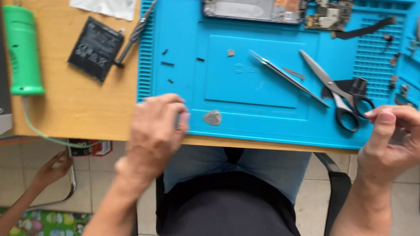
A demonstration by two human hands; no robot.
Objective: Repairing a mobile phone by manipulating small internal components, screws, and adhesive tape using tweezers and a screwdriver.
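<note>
Blue mat (252, 117) edge under curled left hand (156, 127); right hand (397, 137) pinched shut, perhaps empty, beside black-handled scissors (339, 93).

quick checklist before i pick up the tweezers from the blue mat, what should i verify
1. Tweezers lie free on the blue mat, nothing on top: ok.
2. Scissors sit close beside the tweezers' tip, blades may cross the reach: not ok.
3. Right hand free to grasp: cannot tell, fingers are curled at the mat's edge.
4. Left hand rests on the mat's near edge, clear of the tweezers: ok.
5. Grey pick lies near the left hand, out of the path: ok.
</note>
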